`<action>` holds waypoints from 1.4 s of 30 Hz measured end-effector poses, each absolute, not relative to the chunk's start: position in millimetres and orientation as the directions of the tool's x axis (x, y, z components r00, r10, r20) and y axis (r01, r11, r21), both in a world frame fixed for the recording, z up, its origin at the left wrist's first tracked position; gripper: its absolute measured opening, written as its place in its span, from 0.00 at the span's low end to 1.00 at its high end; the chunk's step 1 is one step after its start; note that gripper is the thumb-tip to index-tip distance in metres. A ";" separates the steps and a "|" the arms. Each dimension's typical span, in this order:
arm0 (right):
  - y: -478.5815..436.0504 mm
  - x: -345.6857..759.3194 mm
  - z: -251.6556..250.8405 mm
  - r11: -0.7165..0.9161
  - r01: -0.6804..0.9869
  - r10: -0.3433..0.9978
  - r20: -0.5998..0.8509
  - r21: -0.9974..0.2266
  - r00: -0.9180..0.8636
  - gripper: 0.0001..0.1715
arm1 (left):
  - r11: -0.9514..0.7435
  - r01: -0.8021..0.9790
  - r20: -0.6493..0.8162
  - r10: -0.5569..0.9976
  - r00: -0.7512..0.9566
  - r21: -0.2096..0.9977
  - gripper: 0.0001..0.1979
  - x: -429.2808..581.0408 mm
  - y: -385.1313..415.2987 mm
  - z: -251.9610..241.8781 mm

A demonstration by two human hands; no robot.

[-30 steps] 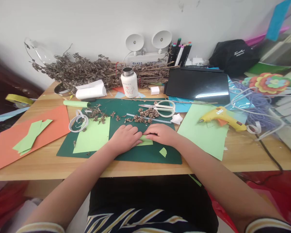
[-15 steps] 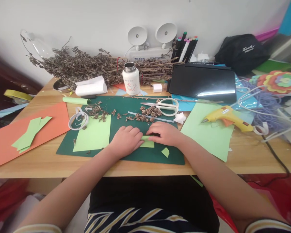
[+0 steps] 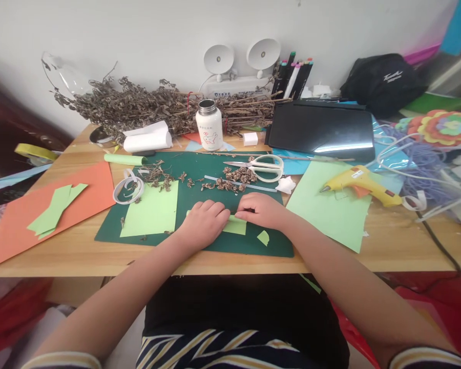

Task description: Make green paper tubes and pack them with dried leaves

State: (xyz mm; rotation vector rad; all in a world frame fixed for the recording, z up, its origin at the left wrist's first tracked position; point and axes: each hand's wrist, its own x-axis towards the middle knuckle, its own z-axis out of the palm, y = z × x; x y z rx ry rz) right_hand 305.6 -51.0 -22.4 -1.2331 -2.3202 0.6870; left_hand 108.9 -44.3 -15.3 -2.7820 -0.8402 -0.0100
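A small piece of light green paper (image 3: 236,227) lies on the dark green cutting mat (image 3: 269,249), its far edge rolled or folded up. Over its left part, my left hand (image 3: 205,224) is closed, fingers bent and pressing on the rolled edge. My right hand (image 3: 262,210) pinches the right end of that edge with curled fingers; the thumb is partly hidden. Close by lie a green paper scrap (image 3: 263,237), dried flower heads (image 3: 240,177) and white-handled scissors (image 3: 267,168). Farther left on the mat is a larger green sheet (image 3: 153,215).
A roll of white tape (image 3: 128,192) and dried sprigs are at the mat's left. Behind stand an open white bottle (image 3: 209,128) and a bundle of dried stems (image 3: 138,110). A yellow glue gun (image 3: 363,185) rests on green paper at right, near a black tablet (image 3: 322,128).
The view has shifted slightly. Both hands stay on the small green paper, with my right fingers drawn a little closer together and slightly farther right.
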 end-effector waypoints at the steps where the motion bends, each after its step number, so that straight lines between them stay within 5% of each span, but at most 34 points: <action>1: -51.0 305.1 -22.4 0.483 0.639 0.846 0.131 -0.598 -0.517 0.13 | -0.811 0.549 0.074 0.546 0.834 -0.201 0.11 108.3 -44.7 -15.6; 13: -55.1 304.0 -24.8 0.530 0.642 0.819 0.138 -0.553 -0.557 0.14 | -0.865 0.499 0.108 0.501 0.859 0.042 0.17 98.1 -40.2 -18.3; 32: -60.7 300.4 -19.2 0.524 0.689 0.822 0.087 -0.501 -0.563 0.14 | -0.871 0.491 0.149 0.486 0.861 0.005 0.13 96.0 -44.0 -17.5; 42: -63.1 299.1 -17.0 0.534 0.687 0.818 0.094 -0.492 -0.568 0.16 | -0.778 0.625 0.145 0.627 0.765 0.067 0.10 102.0 -61.9 -19.2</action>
